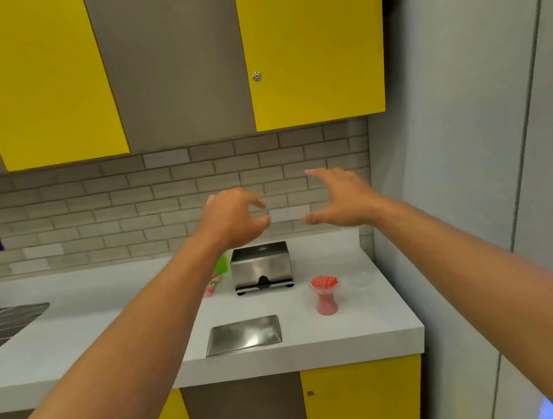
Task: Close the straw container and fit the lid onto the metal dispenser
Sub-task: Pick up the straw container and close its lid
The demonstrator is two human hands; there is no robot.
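Observation:
A metal dispenser [262, 268] stands on the white countertop [76, 335] near the back, its top uncovered. Its flat metal lid [243, 335] lies on the counter in front of it, near the front edge. To the right stands a clear straw container [326, 294] filled with red straws, uncovered. A clear round lid [361, 278] lies to its right. My left hand [234, 215] and my right hand [339, 197] are raised in the air above the dispenser, fingers apart and curled, holding nothing.
A steel sink [2, 326] with a tap sits at the left. A green and red object [217, 274] lies behind my left forearm beside the dispenser. Yellow cabinets [311, 43] hang above. A grey wall panel [451, 155] borders the counter's right end.

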